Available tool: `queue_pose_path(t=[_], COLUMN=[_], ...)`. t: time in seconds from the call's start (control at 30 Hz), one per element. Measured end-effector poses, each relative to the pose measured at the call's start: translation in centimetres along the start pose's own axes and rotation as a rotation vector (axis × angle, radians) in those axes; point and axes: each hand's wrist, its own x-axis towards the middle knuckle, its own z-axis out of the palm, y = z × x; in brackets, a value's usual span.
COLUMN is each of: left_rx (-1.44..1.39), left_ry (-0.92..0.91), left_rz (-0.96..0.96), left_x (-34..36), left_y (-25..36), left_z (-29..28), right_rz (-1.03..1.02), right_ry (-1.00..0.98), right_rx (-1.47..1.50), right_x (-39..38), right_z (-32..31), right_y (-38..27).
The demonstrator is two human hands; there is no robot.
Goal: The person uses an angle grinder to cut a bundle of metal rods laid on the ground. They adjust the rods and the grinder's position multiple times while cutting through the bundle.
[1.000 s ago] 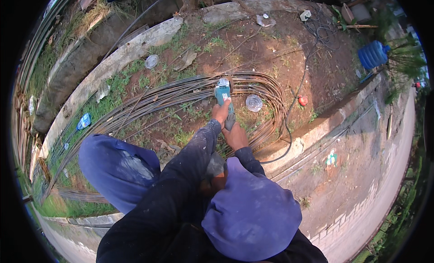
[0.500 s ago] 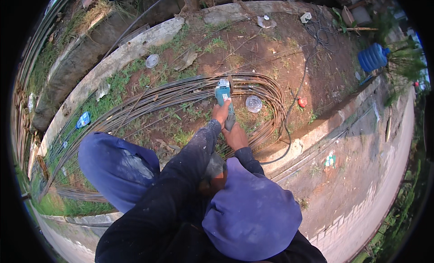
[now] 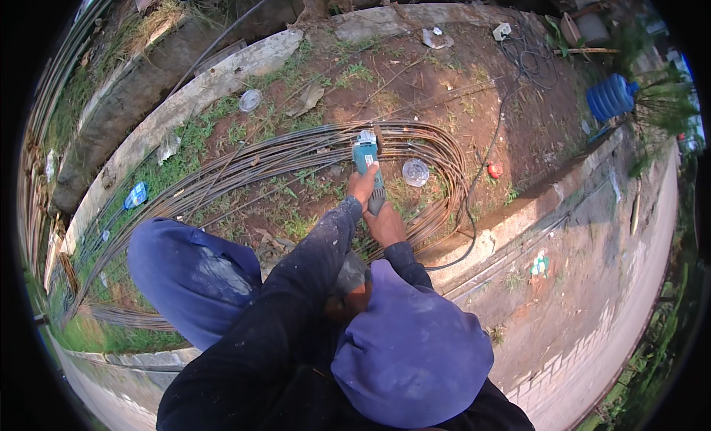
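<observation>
Both my hands are closed around a teal angle grinder (image 3: 363,155). My left hand (image 3: 361,186) grips its body behind the metal head, and my right hand (image 3: 386,224) wraps the dark rear end. The disc (image 3: 378,138) stands on edge at the right of the head, at a bundle of bent steel rods (image 3: 296,144); I cannot tell whether it touches them. These rusty rods run from the left and curve round in a loop on the right. A clear round plastic lid or tub (image 3: 415,172) lies inside the loop, just right of the grinder.
A black cable (image 3: 495,138) runs from my right side up to a coil and a white socket box (image 3: 501,31). A blue water jug (image 3: 612,96) lies at the far right. Concrete kerbs (image 3: 244,64) border the dirt. A red scrap (image 3: 495,169) lies near the cable.
Hardly anything differs. My hands and the grinder keep the same place at the rods.
</observation>
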Motion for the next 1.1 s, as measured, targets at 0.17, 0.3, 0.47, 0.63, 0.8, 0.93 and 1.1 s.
queue_pose_path(t=[0.17, 0.3, 0.47, 0.63, 0.8, 0.93, 1.1], left_rx=[-0.014, -0.009, -0.018, -0.005, -0.148, -0.234, -0.231], left_ry=[-0.008, 0.000, -0.021, 0.019, -0.119, -0.126, -0.044], left_rz=[0.003, -0.009, -0.006, 0.030, 0.029, -0.039, -0.022], left_x=[0.7, 1.3, 0.5, -0.9, -4.2, -6.4, -7.3], left_y=[0.7, 0.3, 0.9, 0.4, 1.6, 3.8, 5.4], left_z=[0.3, -0.3, 0.2, -0.2, 1.5, 0.1, -1.2], right_rz=[0.020, 0.004, 0.024, -0.025, 0.068, -0.069, -0.072], right_ry=[0.013, 0.021, 0.019, 0.008, 0.064, 0.036, -0.005], right_rx=[-0.027, -0.035, -0.017, -0.030, -0.070, -0.141, -0.116], right_x=[0.6, 0.9, 0.3, -1.0, -3.9, -4.2, -4.6], right_z=[0.0, 0.6, -0.3, -0.7, -2.6, -2.4, -1.7], right_y=[-0.3, -0.1, -0.6, -1.0, -1.0, -1.2, -2.3])
